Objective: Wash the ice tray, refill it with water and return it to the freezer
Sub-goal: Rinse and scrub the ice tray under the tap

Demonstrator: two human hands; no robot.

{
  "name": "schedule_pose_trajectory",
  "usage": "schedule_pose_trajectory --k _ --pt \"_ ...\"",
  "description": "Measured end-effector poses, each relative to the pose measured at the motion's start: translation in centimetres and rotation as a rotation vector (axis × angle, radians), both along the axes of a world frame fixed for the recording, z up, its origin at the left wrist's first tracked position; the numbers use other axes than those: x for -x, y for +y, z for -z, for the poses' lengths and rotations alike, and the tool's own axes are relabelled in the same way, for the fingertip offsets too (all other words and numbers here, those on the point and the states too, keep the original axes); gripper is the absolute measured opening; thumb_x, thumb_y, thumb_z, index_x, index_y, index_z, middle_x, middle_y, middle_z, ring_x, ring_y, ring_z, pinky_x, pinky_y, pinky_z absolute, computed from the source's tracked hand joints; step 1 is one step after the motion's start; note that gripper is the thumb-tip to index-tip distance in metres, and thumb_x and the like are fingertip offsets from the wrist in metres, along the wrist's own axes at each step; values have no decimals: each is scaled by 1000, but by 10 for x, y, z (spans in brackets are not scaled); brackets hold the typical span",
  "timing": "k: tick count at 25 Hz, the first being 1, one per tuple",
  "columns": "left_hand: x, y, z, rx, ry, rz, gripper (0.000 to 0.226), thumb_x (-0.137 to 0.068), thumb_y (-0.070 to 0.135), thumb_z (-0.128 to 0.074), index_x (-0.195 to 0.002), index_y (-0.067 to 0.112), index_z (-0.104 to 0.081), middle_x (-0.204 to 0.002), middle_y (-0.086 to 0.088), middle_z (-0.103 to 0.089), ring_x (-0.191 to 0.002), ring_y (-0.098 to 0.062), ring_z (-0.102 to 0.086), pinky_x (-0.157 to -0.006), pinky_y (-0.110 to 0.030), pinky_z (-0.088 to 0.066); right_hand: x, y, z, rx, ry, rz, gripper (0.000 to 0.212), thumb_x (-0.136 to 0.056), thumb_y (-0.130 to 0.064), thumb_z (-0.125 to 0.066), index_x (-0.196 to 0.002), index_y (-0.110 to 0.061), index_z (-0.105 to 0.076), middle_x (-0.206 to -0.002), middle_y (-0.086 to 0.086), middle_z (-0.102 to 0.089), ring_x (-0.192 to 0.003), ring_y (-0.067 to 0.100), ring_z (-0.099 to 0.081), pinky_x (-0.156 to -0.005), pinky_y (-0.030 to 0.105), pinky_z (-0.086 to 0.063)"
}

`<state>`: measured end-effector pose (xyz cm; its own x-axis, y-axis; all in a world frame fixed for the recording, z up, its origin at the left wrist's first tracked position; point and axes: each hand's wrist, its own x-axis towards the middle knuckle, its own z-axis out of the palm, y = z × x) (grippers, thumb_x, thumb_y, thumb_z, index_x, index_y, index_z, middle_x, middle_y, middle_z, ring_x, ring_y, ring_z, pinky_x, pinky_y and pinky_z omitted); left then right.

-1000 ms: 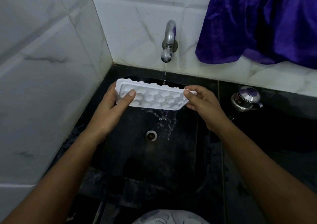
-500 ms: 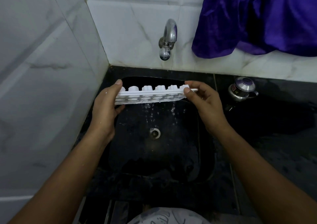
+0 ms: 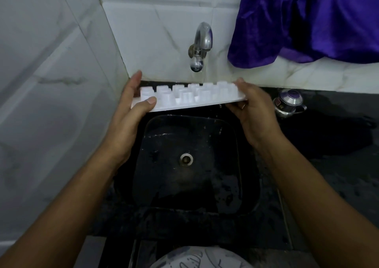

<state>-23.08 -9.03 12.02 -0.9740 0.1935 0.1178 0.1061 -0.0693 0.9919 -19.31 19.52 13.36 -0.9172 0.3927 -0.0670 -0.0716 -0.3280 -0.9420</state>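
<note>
- Holding the ice tray (image 3: 190,97) upside down, cup bottoms up, the left hand (image 3: 131,112) and right hand (image 3: 252,107) each keep a closed grip on one short end.
- It hangs over the back of the sink (image 3: 164,175), just below the tap (image 3: 200,46), with its long axis running left to right between the hands.
- Refilling likely calls for rolling it about that axis, both hands turning together.

I see a black worktop (image 3: 338,165), wet in patches, with a black sink (image 3: 215,140) sunk into its left end. A small steel pot (image 3: 289,101) stands at the worktop's back edge, just right of the sink.
</note>
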Motion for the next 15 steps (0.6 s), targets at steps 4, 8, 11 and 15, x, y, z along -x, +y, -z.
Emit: schedule_pose_trajectory --k 4,8,11,15 --pt "-7 8 30 27 -196 -21 73 -91 38 -79 -155 43 -45 -151 12 -60 -135 -17 -63 -105 -38 -52 -12 -6 31 -180 -104 33 21 -94 -5 -59 -106 -13 -74 -103 6 -75 -97 25 -70 -81 33 -58" --pt "-33 11 64 235 -420 84 66 -93 33 -79 -150 40 -47 -140 8 -67 -111 -11 -76 -92 -34 -60 -32 -7 74 -156 -402 42 14 -88 -9 -63 -101 -12 -65 -92 2 -69 -85 21 -67 -70 30 -53" --pt "-26 2 58 249 -185 79 82 -93 33 -80 -161 41 -35 -150 16 -60 -132 -5 -63 -104 -27 -55 -33 0 75 -258 -110 123 36 -92 -31 -68 -126 -21 -63 -116 -3 -75 -100 12 -73 -75 22 -59" --pt "-42 -2 81 406 -190 208 46 -99 5 -69 -138 27 -61 -141 -3 -69 -108 -5 -70 -84 -14 -54 -48 -14 88 -304 -602 -136 35 -107 -31 -54 -130 -5 -57 -102 15 -71 -65 20 -68 -49 29 -56"
